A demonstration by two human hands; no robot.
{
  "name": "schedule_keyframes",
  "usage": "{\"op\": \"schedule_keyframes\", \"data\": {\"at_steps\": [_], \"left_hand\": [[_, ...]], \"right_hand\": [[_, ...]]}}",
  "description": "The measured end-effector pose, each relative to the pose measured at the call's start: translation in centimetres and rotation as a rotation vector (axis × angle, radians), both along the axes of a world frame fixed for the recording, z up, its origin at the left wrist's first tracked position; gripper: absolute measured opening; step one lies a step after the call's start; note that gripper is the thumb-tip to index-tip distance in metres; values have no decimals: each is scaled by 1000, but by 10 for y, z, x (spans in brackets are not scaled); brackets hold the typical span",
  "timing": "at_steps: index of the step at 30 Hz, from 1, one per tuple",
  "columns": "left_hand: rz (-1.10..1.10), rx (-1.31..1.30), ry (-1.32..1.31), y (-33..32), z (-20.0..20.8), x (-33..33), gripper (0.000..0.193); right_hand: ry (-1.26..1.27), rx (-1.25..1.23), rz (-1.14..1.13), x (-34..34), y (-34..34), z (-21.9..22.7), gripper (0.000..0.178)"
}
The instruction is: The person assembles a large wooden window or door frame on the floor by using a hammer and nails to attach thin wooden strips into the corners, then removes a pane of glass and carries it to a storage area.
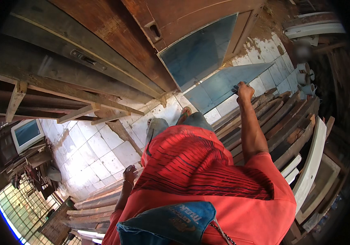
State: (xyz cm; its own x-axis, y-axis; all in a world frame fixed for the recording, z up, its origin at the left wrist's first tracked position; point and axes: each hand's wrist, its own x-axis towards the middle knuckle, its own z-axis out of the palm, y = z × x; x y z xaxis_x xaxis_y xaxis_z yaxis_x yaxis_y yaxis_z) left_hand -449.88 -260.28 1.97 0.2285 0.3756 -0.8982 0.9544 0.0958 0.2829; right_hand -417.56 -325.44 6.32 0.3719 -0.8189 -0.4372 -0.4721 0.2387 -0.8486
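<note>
My right hand (245,90) is stretched out in front of me to the right, its fingers closed round a small dark object (235,89) whose kind I cannot make out. Just beyond and left of it is a bluish see-through sheet (228,83), low over the white floor tiles. Past that sheet, a brown door-like panel (187,16) holds a dark glass pane (199,51). My left hand (130,174) hangs by my left side, fingers loosely apart with nothing seen in them. Wooden planks are near it.
Long wooden planks (273,118) are stacked along my right. Tall dark panels (73,53) lean at the left, with a wooden rack (77,113) below them. A white-framed pane (27,135) stands at the far left. White cups or fittings (304,79) sit at the far right.
</note>
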Motion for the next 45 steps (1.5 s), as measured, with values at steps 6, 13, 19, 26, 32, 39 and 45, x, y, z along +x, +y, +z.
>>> {"op": "schedule_keyframes", "data": {"at_steps": [6, 13, 19, 26, 32, 39, 45], "left_hand": [[91, -172, -92, 3, -20, -23, 33], [248, -313, -184, 12, -32, -39, 35], [211, -188, -88, -5, -16, -34, 40], [181, -58, -31, -22, -7, -27, 34], [225, -43, -47, -37, 3, -18, 27], [222, -142, -121, -20, -13, -32, 28], [252, -119, -174, -34, 7, -25, 19]], "right_hand": [[-59, 66, -29, 20, -17, -22, 12], [-80, 112, -19, 36, -23, -39, 10], [-94, 134, -16, 49, -31, -64, 10], [-27, 104, -9, 63, -29, -78, 8], [-34, 106, -6, 84, -19, -67, 12], [32, -18, 48, 123, -2, -84, 20], [105, 4, 20, 152, 14, -96, 33]]}}
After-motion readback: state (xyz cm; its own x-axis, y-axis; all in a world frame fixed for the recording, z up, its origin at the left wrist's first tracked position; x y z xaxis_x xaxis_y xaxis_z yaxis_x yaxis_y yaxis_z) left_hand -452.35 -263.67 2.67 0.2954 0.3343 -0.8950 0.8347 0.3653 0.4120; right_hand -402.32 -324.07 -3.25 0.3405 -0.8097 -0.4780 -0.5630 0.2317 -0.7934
